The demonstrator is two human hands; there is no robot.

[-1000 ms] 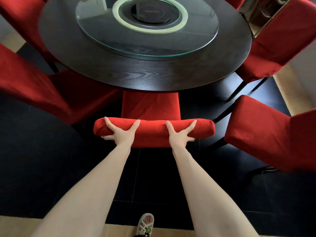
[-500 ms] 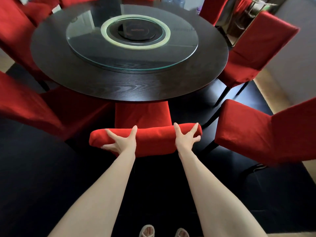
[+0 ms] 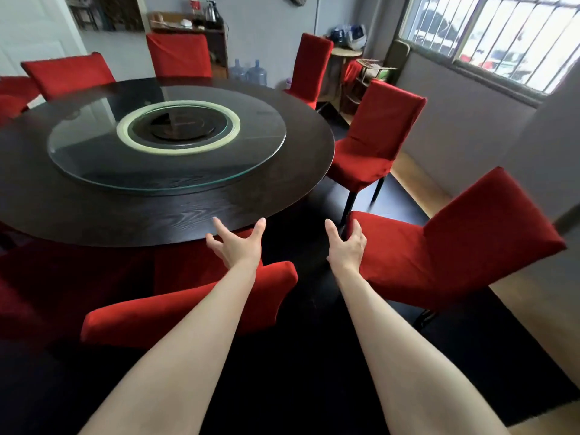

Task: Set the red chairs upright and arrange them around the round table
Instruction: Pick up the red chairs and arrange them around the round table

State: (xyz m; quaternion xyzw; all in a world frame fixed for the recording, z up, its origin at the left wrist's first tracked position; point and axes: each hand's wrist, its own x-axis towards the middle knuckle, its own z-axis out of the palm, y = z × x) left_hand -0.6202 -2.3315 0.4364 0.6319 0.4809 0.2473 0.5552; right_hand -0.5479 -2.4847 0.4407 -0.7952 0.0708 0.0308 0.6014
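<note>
Left hand [image 3: 235, 248] and right hand [image 3: 346, 246] are both free, fingers spread and gripping nothing. They hang over the gap between the near chair [image 3: 188, 304] and the right-hand chair [image 3: 455, 252]. I cannot tell whether the right hand touches that chair's seat edge.

Progress, as I judge it: every red chair in view stands upright. The near chair sits tucked in, its seat under the rim of the round table [image 3: 194, 219]. The far chairs [image 3: 179, 54] ring the table closely. The right-hand chair stands apart from the rim and is turned at an angle, so it likely needs pushing in.

Materials: the chairs have soft, velvety red slipcovers with rounded back tops, on thin dark legs. The table is dark wood with open grain. The glass turntable [image 3: 94, 172] is smooth and reflective, with a pale ring at its centre.
</note>
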